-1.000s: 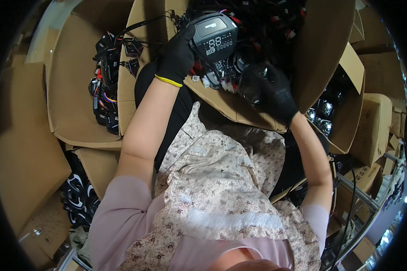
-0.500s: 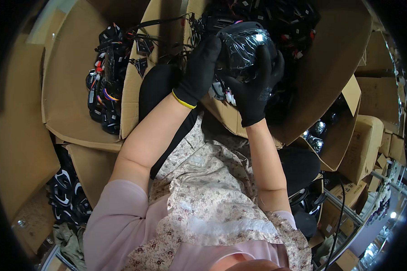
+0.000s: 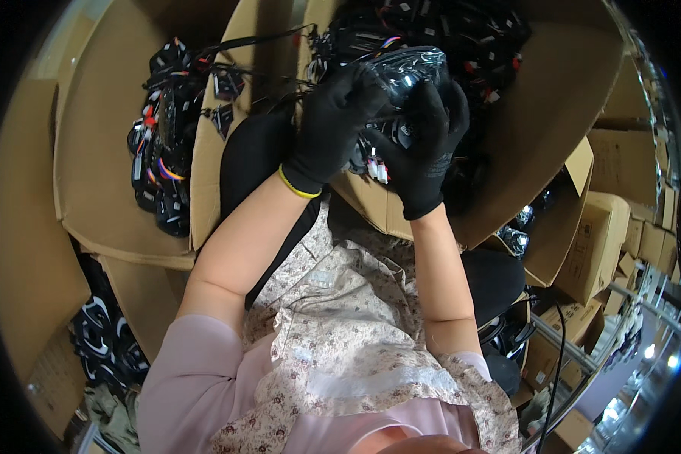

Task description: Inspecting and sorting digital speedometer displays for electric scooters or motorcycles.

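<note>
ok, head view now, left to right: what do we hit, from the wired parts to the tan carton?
Dark wired parts → left hand → right hand → shiny wrapped parts → tan carton

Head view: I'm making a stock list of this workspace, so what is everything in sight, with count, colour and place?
Wrapped device: one, black under clear film, between the hands
Middle box: one, brown, ahead
Black parts: many, uncountable, inside it
White plugs: at least two, white, its near edge
Left box: one, brown, left
Wired parts: several, black, inside that
Right box: one, brown, right
Shiny pieces: several, dark, inside that
Closed carton: one, brown, far right
Trim pieces: several, black and white, lower left
Cloth: one, grey-green, below those
Cable: one, black, lower right
Apron: one, cream floral, on the person
Left hand: one, black-gloved, on the device
Right hand: one, black-gloved, on the device
</note>
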The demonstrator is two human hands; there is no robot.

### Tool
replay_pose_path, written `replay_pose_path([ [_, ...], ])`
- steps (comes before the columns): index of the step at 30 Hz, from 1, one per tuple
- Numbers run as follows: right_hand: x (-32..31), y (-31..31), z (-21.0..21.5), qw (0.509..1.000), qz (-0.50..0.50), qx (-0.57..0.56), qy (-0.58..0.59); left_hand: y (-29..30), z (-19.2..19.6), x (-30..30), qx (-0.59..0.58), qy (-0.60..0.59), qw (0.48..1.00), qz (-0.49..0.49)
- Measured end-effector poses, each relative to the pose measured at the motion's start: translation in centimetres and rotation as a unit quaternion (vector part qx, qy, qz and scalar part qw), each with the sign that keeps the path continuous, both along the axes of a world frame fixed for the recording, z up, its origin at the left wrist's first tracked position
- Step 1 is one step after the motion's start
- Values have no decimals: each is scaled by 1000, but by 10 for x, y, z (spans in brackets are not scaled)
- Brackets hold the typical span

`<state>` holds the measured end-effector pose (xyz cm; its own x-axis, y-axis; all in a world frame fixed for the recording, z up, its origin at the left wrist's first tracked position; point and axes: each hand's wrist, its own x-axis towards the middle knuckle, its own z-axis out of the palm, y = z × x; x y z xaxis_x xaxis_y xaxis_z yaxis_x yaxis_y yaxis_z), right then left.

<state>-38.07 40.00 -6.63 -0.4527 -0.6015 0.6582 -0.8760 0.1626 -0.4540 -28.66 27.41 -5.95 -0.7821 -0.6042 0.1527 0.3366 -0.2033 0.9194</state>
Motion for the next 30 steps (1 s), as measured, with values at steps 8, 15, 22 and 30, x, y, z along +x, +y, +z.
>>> replay_pose_path([
  [8,-14,8,13,847,75,-210,-483,1,-10,2,5,18,997,-73],
  [15,-6,12,21,836,102,-234,-487,3,-7,3,-51,42,997,-31],
  [22,-11,12,27,858,83,-204,-464,-7,-4,-1,-40,5,999,-27],
  [30,-9,-11,16,946,77,-207,-238,-20,16,20,-164,-81,982,47],
])
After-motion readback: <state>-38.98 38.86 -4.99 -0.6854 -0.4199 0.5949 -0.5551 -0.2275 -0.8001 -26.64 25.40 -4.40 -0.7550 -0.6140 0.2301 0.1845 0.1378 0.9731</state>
